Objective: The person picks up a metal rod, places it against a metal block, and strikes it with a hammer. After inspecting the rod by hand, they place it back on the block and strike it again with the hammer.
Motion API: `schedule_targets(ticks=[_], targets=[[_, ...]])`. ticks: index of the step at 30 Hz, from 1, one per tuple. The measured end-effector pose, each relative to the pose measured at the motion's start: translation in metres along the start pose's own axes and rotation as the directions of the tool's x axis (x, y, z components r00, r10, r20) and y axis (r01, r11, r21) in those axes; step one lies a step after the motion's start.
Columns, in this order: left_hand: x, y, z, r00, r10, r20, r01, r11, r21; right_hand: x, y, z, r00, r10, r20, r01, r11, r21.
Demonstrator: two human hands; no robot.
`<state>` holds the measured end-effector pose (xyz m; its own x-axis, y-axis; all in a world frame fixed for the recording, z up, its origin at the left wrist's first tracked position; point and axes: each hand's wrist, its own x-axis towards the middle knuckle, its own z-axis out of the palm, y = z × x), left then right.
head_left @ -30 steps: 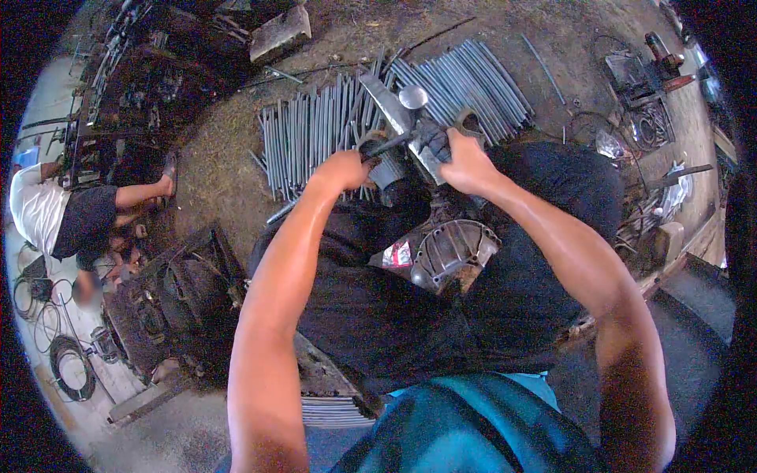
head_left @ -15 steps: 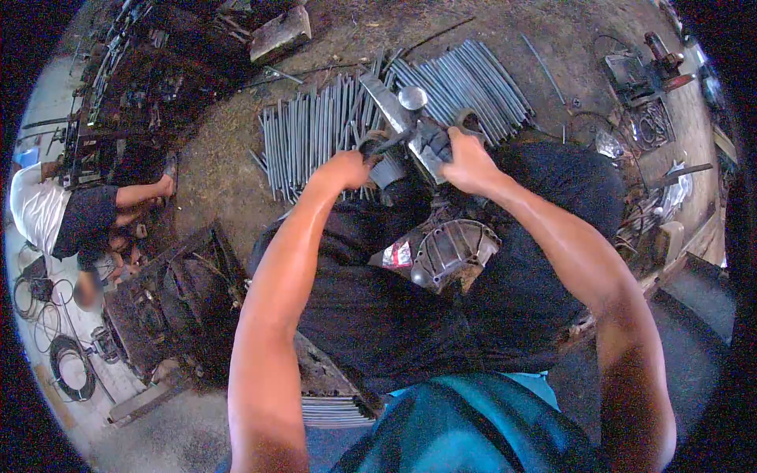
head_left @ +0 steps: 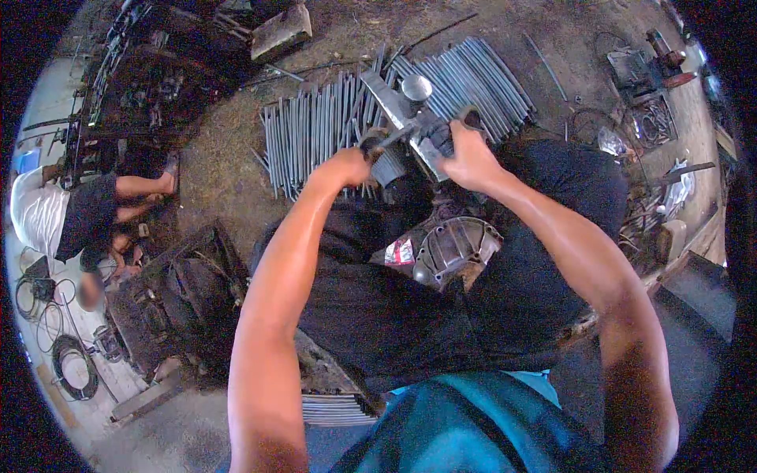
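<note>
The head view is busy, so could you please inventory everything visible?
Flat bar: one, silvery, centre
Round disc: one, silvery, beside bar
Dark handle: one, blackish, near centre
Rods: many, grey, mostly ahead
Ribbed casting: one, grey, below centre
Packet: one, red-white, beside casting
Block: one, greyish, top
Machinery: count unclear, dark, left
Cable coil: one, black, lower left
Co-worker: one, white top, far left
Parts box: one, dark, right
Trousers: one pair, dark, centre
Shirt: one, blue, bottom
Left hand: one, bare, on handle
Right hand: one, bare, at bar
</note>
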<state>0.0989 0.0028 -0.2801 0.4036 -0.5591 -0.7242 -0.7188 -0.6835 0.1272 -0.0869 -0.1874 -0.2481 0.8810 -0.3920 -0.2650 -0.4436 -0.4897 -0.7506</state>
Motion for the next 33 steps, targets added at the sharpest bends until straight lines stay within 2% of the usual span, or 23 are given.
schedule_targets(ticks=[2, 4, 5, 8, 10, 11, 13, 14, 16, 18, 20, 22, 24, 25, 27, 29, 30, 31, 33], targets=[[-0.005, 0.006, -0.006, 0.999, 0.018, 0.05, -0.019, 1.0, 0.017, 0.001, 0.003, 0.001, 1.0, -0.002, 0.006, 0.002, 1.0, 0.02], [-0.01, 0.012, -0.007, 0.995, -0.094, -0.041, 0.088, 0.987, -0.131, 0.003, 0.006, 0.006, 0.999, 0.053, 0.009, -0.053, 0.998, -0.038], [-0.011, 0.014, -0.008, 0.995, -0.093, -0.043, 0.087, 0.988, -0.128, 0.004, 0.01, 0.005, 0.999, 0.053, 0.006, -0.053, 0.998, -0.036], [0.004, 0.004, 0.003, 0.997, -0.077, -0.029, 0.074, 0.993, -0.094, 0.003, 0.009, 0.001, 0.999, 0.003, -0.037, -0.003, 1.0, -0.004], [0.025, -0.015, 0.02, 0.998, 0.059, -0.025, -0.06, 0.997, -0.043, 0.0, 0.002, -0.004, 0.998, -0.009, -0.068, 0.012, 0.999, 0.045], [0.028, -0.018, 0.025, 0.998, 0.056, -0.024, -0.057, 0.997, -0.046, 0.001, 0.004, -0.001, 0.998, -0.011, -0.063, 0.013, 0.999, 0.045], [0.018, -0.011, 0.014, 0.999, 0.054, 0.007, -0.054, 0.997, -0.057, 0.004, 0.014, 0.007, 0.986, -0.111, -0.122, 0.115, 0.993, 0.023], [0.012, -0.007, 0.01, 0.998, 0.055, 0.005, -0.054, 0.997, -0.055, 0.005, 0.018, 0.011, 0.986, -0.112, -0.124, 0.115, 0.993, 0.024], [0.007, -0.002, 0.003, 1.0, 0.027, -0.009, -0.028, 0.996, -0.088, 0.006, 0.018, 0.011, 1.0, -0.03, -0.007, 0.03, 0.999, -0.014], [0.023, -0.013, 0.016, 0.999, 0.05, -0.013, -0.051, 0.995, -0.081, 0.01, 0.013, 0.003, 1.0, 0.004, -0.002, -0.004, 1.0, 0.011], [0.016, -0.01, 0.015, 0.998, 0.065, -0.01, -0.066, 0.995, -0.081, 0.007, 0.002, -0.005, 0.998, -0.042, -0.047, 0.045, 0.997, 0.06], [-0.02, 0.017, -0.017, 0.998, 0.041, 0.047, -0.04, 0.999, -0.007, 0.005, -0.004, -0.008, 0.995, -0.055, -0.088, 0.06, 0.997, 0.053], [-0.021, 0.019, -0.019, 0.999, -0.004, 0.052, 0.009, 0.997, -0.081, 0.0, -0.013, -0.013, 0.986, -0.067, -0.151, 0.083, 0.992, 0.1], [-0.02, 0.018, -0.02, 0.998, -0.043, 0.055, 0.051, 0.988, -0.147, 0.003, -0.005, -0.007, 0.986, -0.07, -0.152, 0.086, 0.991, 0.1], [-0.006, 0.009, -0.005, 0.998, -0.058, -0.001, 0.057, 0.989, -0.137, 0.007, 0.017, 0.008, 0.995, -0.053, -0.081, 0.054, 0.999, 0.006], [0.0, 0.009, -0.004, 0.996, -0.068, -0.062, 0.06, 0.99, -0.125, 0.007, 0.011, 0.0, 0.999, -0.018, -0.046, 0.016, 0.999, -0.041], [-0.003, 0.011, -0.009, 0.998, -0.068, -0.013, 0.066, 0.992, -0.109, 0.007, 0.005, -0.003, 1.0, 0.022, -0.005, -0.023, 0.996, -0.086], [-0.006, 0.013, -0.011, 0.997, -0.07, 0.04, 0.073, 0.993, -0.096, 0.007, -0.001, -0.006, 1.0, 0.027, -0.01, -0.027, 0.999, -0.045], [-0.015, 0.017, -0.016, 0.997, -0.074, 0.037, 0.079, 0.986, -0.147, 0.004, -0.011, -0.014, 0.998, -0.017, -0.056, 0.017, 1.0, 0.002]])
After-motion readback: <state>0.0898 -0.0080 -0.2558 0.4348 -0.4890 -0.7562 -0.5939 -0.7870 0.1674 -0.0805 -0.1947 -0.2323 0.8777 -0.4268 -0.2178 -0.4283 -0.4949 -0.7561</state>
